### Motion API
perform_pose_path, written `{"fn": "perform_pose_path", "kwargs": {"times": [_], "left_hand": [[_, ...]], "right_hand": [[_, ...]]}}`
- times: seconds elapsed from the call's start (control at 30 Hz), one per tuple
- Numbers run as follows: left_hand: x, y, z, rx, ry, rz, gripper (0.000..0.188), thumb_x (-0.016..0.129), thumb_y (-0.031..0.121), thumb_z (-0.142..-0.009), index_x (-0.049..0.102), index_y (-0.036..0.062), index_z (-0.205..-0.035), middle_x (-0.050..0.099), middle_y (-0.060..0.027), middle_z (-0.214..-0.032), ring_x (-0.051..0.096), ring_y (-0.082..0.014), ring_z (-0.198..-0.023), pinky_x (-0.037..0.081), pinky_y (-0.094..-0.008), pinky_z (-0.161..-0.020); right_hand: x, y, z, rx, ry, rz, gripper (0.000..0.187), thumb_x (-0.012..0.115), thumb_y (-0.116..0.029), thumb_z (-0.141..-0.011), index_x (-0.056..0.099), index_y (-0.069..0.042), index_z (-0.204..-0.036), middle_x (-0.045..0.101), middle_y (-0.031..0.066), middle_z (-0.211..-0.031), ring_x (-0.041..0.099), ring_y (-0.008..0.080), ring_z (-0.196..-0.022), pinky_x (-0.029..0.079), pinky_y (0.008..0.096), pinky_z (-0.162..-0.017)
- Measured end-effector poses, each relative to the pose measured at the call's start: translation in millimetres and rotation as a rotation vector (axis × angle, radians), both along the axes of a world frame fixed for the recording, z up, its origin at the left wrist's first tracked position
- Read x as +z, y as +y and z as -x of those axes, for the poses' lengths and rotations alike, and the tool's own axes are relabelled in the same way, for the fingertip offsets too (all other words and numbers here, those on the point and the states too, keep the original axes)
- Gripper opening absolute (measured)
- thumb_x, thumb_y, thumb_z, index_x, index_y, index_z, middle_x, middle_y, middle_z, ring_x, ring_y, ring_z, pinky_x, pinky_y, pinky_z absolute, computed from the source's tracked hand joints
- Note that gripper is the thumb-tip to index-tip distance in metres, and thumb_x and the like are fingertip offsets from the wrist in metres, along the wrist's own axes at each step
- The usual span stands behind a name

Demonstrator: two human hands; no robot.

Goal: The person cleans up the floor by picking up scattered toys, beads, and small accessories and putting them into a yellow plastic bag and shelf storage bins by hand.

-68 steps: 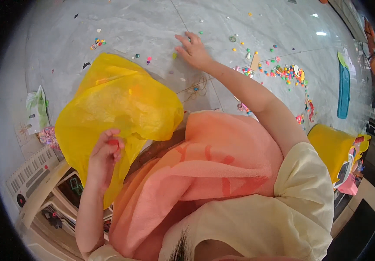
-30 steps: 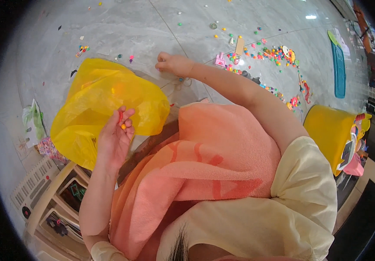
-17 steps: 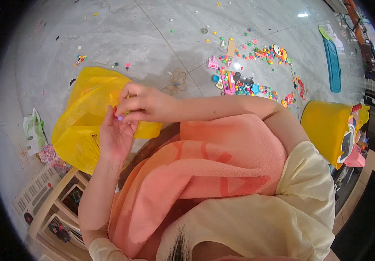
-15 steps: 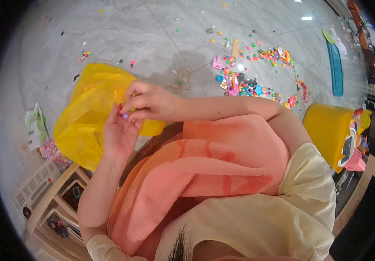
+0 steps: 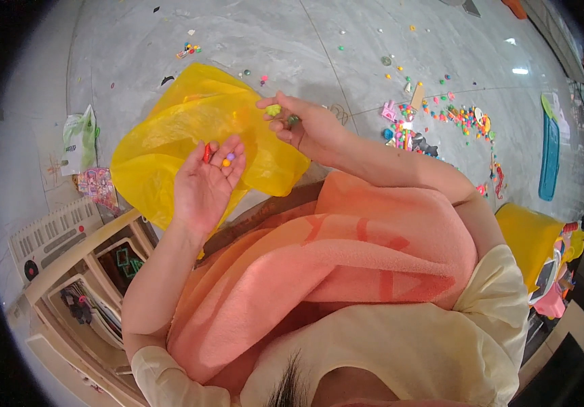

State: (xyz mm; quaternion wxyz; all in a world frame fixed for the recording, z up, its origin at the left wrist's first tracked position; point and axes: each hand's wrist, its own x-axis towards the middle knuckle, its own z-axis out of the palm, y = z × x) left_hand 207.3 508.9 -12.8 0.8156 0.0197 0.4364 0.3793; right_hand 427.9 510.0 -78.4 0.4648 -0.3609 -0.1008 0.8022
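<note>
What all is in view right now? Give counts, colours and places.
Red piece: one, red, at the left fingers
Small beads: two, purple and orange-yellow, on the left fingers
Flower-like piece: one, yellow-green, in the right fingers
Bag: one, yellow, on the floor ahead
Loose beads and bits: many, mixed, scattered over the floor
Long flat piece: one, teal, floor, far right
Bin: one, yellow, right
Keyboard: one, whitish, left
Storage unit: one, beige, lower left
Blanket: one, pink-orange, over the lap
Left hand: one, bare, palm up
Right hand: one, bare, ahead
</note>
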Motion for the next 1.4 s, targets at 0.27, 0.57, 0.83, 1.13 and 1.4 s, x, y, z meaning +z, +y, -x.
{"fn": "perform_pose_path", "kwargs": {"times": [0.27,0.57,0.83,1.13,1.4], "left_hand": [[-10,-17,101,-0.242,0.238,0.147,0.016,0.056,0.028,-0.099,0.056,0.0125,-0.095,0.034,0.0071,-0.068,0.031,-0.0058,-0.057,0.025,-0.0203,-0.050],[8,-38,147,-0.169,0.480,0.080,0.024,0.060,0.027,-0.097,0.063,0.0095,-0.114,0.047,0.0070,-0.080,0.030,-0.0038,-0.058,0.023,-0.0194,-0.049],[16,-24,139,-0.238,0.439,0.035,0.028,0.051,0.024,-0.101,0.063,0.0067,-0.119,0.049,0.0075,-0.081,0.028,-0.0037,-0.057,0.021,-0.0189,-0.048],[6,3,119,-0.239,0.508,-0.023,0.028,0.057,0.024,-0.100,0.062,0.0064,-0.121,0.057,0.0069,-0.087,0.031,-0.0031,-0.058,0.023,-0.0181,-0.049],[73,-62,139,-0.481,0.927,-0.458,0.019,0.073,0.005,-0.088,0.074,0.0023,-0.107,0.073,-0.0041,-0.098,0.065,-0.0095,-0.091,0.051,-0.0252,-0.086]], "right_hand": [[13,6,49,0.286,0.373,0.022,0.035,0.048,-0.030,-0.104,0.059,-0.001,-0.119,0.062,0.0092,-0.109,0.059,0.0165,-0.095,0.050,0.0275,-0.086],[-19,4,130,0.960,-0.137,-0.191,0.029,0.057,-0.016,-0.096,0.059,0.000,-0.121,0.065,0.0112,-0.113,0.063,0.0199,-0.102,0.052,0.0343,-0.090],[-3,86,86,0.438,-0.460,-0.540,0.037,0.060,-0.016,-0.097,0.054,0.001,-0.130,0.062,0.0120,-0.124,0.061,0.0224,-0.112,0.049,0.0363,-0.100],[18,78,87,0.388,-0.005,-0.117,0.038,0.051,-0.033,-0.102,0.057,-0.004,-0.125,0.061,0.0068,-0.115,0.061,0.0203,-0.105,0.050,0.0294,-0.087],[5,33,163,0.499,-1.603,-1.606,0.042,0.064,-0.043,-0.090,0.063,-0.009,-0.113,0.068,0.0107,-0.093,0.062,0.0257,-0.098,0.047,0.0438,-0.083]]}}
